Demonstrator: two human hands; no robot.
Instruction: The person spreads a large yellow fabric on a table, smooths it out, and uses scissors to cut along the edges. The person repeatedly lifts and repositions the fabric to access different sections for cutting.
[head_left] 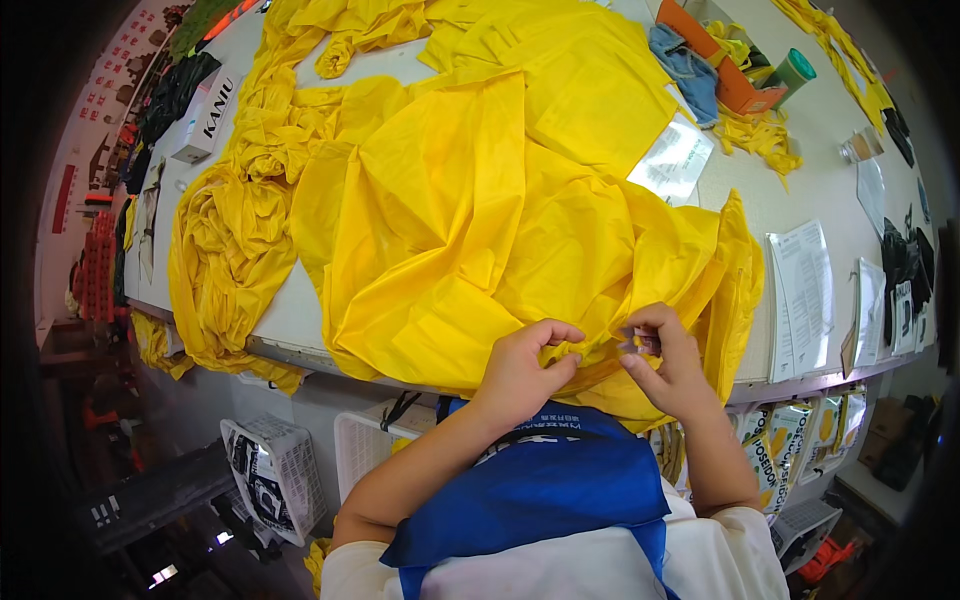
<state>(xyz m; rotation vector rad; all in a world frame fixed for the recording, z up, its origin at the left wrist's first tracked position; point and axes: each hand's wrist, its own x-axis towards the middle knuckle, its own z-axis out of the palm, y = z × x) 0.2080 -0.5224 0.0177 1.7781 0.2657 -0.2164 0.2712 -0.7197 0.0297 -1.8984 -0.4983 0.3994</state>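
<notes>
White shows on the top of the long bench (825, 185), which is largely covered by thin, creased yellow material (430, 220). Its near edge is draped over the front of the bench, just in front of the hands, while a crumpled yellow bundle (228, 245) is heaped to the left and hung partly over the same edge. Blue cloth is worn as an apron (530, 490) over a white top. Below the bench, on the left, dark packages are held in a white lattice basket (302, 485). On the right of the bench, a sheaf of papers (800, 300) is laid near the edge; farther back, an orange box (745, 92) is flanked by a blue cloth (684, 72) and a green cylinder (794, 70). The left hand (525, 365) is curled narrowly at the yellow material's near edge; whether any of it is pinched cannot be told. The right hand (672, 365) is bent just beside it, and between its thumb and fingers a small greyish object (629, 346) is held, too blurred to be identified.
</notes>
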